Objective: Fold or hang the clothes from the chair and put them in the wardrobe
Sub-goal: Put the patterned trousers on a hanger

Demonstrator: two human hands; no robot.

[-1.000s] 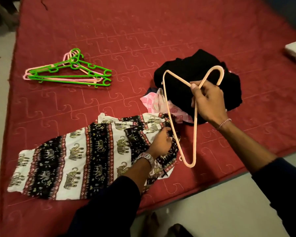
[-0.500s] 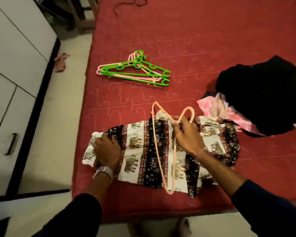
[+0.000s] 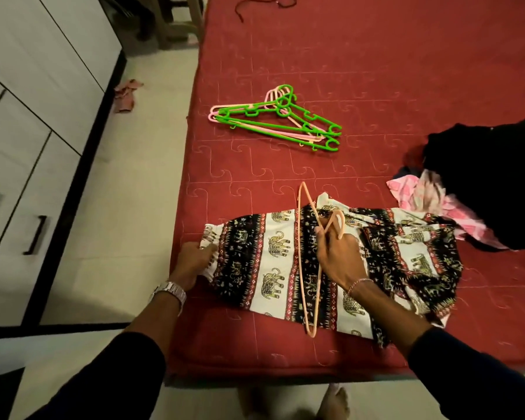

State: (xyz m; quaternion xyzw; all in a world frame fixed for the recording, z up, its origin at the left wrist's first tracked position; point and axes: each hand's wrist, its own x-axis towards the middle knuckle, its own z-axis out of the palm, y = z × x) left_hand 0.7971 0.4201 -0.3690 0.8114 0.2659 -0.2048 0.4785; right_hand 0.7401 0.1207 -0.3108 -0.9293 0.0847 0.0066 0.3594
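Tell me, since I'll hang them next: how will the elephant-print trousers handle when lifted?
The elephant-print trousers look thin and creased, so probably floppy and light. The left hand at the gathered cuff suggests they would sag from there. The peach hanger in the right hand seems rigid.

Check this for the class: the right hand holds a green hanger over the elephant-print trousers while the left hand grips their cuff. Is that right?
One detail is wrong: the hanger in the right hand is peach, not green. The green hangers lie further up the bed. The head view shows it. The left hand does grip the cuff of the trousers.
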